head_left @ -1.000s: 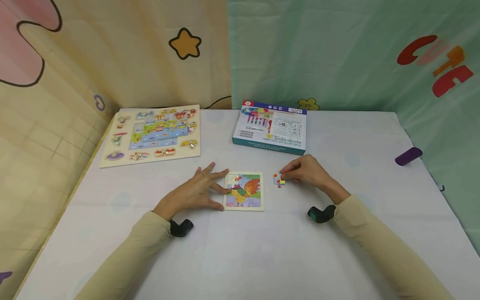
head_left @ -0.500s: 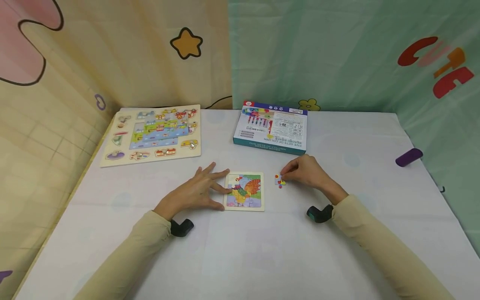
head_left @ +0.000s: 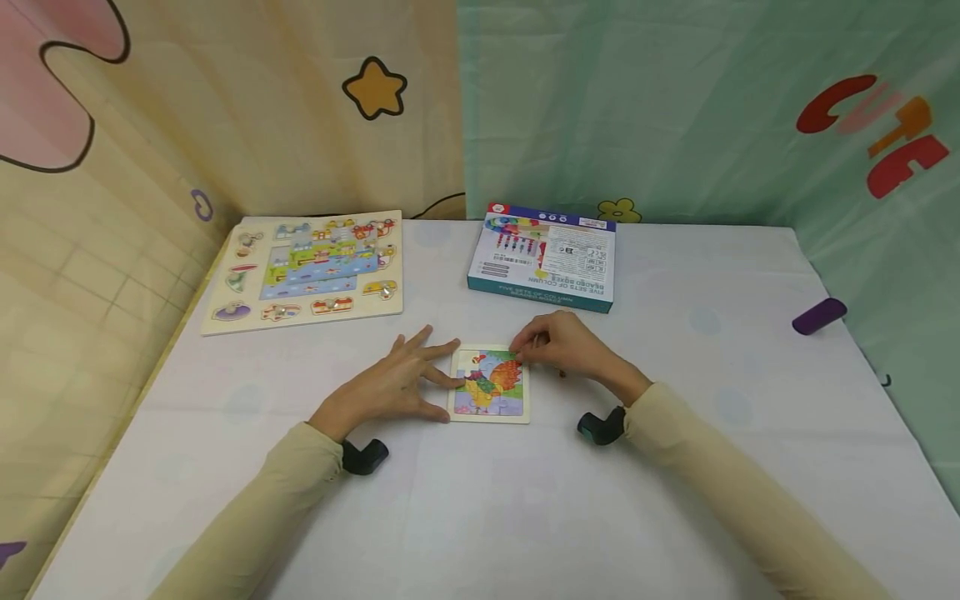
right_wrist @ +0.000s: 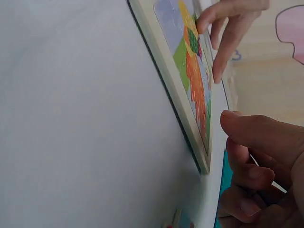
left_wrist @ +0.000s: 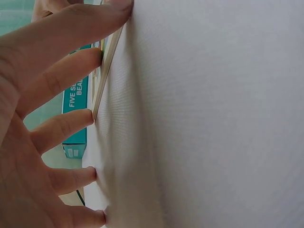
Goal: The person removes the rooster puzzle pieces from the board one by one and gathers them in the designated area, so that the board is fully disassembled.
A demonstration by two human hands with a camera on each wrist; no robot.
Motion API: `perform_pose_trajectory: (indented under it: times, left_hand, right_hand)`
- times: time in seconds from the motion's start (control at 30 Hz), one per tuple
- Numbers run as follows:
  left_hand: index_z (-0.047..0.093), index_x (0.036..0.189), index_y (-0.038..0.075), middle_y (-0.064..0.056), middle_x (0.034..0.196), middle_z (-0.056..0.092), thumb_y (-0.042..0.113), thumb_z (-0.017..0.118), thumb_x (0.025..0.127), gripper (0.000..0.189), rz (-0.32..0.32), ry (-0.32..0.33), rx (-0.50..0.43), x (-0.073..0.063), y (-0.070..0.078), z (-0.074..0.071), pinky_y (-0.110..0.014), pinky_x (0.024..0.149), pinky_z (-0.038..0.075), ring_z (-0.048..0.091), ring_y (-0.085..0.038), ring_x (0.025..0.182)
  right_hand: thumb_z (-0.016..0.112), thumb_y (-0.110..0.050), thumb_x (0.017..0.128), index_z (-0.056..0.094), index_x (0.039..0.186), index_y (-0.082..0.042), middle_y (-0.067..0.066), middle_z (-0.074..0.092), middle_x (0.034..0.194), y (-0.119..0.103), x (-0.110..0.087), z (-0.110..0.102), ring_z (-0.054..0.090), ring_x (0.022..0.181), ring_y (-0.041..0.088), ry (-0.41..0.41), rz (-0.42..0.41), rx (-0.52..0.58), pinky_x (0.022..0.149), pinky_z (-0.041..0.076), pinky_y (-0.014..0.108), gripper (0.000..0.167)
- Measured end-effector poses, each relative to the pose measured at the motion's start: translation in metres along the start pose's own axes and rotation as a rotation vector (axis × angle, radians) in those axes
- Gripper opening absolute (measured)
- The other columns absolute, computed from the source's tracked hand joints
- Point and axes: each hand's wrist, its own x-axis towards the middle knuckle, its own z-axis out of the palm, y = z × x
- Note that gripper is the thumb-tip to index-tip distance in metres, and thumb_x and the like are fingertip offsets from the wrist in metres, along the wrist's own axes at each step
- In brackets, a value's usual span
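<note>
A small square jigsaw puzzle [head_left: 491, 398] with a colourful rooster picture lies in a pale wooden frame on the white table; a pale gap shows at its upper left. My left hand [head_left: 401, 379] rests at its left side, fingers spread, with thumb and fingertips touching the frame's edge. Over the upper right corner hovers my right hand [head_left: 566, 343], thumb and index finger close together and the others curled. Whether a piece is between its fingertips is hidden. Beneath that hand, a loose puzzle piece [right_wrist: 183, 219] lies on the table, mostly out of view.
At the back left lie wooden peg puzzle boards [head_left: 300, 308], one overlapping another picture. A flat bead-toy box [head_left: 542, 258] sits at the back middle. Far right is a purple cylinder-like object [head_left: 819, 317]. Printed curtains hang behind and at both sides.
My right hand has moved left from the loose pieces beside the puzzle to its upper right corner. The left hand and the puzzle have stayed in place.
</note>
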Motion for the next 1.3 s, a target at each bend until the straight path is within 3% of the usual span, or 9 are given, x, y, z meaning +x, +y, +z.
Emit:
perform_pose_trajectory:
  times: [0.23,0.57,0.87,1.0,1.1,1.3]
  left_hand:
    - [0.074,0.118,0.024,-0.004,0.155,0.038,0.042,0.086,0.073,0.05,0.005,-0.001,0.001,0.0,-0.001,0.001,-0.073,0.108,0.01,0.008,-0.047,0.146]
    - [0.074,0.117,0.025,-0.005,0.154,0.039,0.044,0.086,0.072,0.05,0.021,0.013,0.031,0.0,-0.002,0.001,-0.074,0.106,0.013,0.011,-0.048,0.146]
    - [0.074,0.117,0.024,-0.005,0.154,0.039,0.044,0.086,0.072,0.05,0.011,0.006,0.019,0.0,-0.003,0.002,-0.074,0.106,0.012,0.01,-0.048,0.146]
    - [0.074,0.118,0.025,-0.005,0.155,0.039,0.044,0.085,0.073,0.051,0.01,0.002,0.032,0.0,-0.003,0.002,-0.075,0.106,0.013,0.01,-0.049,0.145]
    - [0.074,0.118,0.025,-0.005,0.155,0.039,0.044,0.086,0.073,0.051,0.011,0.004,0.031,0.001,-0.003,0.002,-0.074,0.106,0.012,0.01,-0.049,0.145]
    - [0.074,0.118,0.024,-0.005,0.155,0.039,0.043,0.086,0.072,0.051,0.004,0.002,0.01,0.001,-0.002,0.001,-0.073,0.108,0.01,0.009,-0.047,0.146]
  right_hand:
    - [0.073,-0.009,0.088,0.078,0.104,-0.011,0.0,0.064,0.085,-0.01,0.023,0.025,0.055,0.083,0.017,-0.106,-0.088,-0.021,0.07,0.046,0.027,0.017]
    - [0.07,-0.004,0.09,0.076,0.11,-0.007,-0.001,0.063,0.087,-0.017,0.029,0.028,0.054,0.082,0.016,-0.161,-0.138,-0.073,0.07,0.048,0.025,0.022]
    - [0.076,-0.009,0.086,0.078,0.106,-0.015,-0.001,0.06,0.097,-0.02,0.03,0.029,0.051,0.089,0.017,-0.11,-0.13,-0.163,0.075,0.045,0.028,0.02]
    - [0.076,-0.015,0.087,0.074,0.117,-0.019,-0.003,0.063,0.103,-0.02,0.028,0.029,0.052,0.088,0.016,-0.092,-0.108,-0.188,0.075,0.047,0.028,0.031]
    - [0.076,-0.017,0.087,0.07,0.125,-0.018,-0.003,0.065,0.097,-0.021,0.025,0.026,0.054,0.082,0.017,-0.078,-0.084,-0.154,0.069,0.047,0.029,0.038]
    - [0.076,-0.021,0.088,0.077,0.106,-0.013,-0.006,0.067,0.087,-0.02,0.02,0.022,0.053,0.079,0.017,-0.067,-0.047,-0.107,0.067,0.044,0.027,0.02]
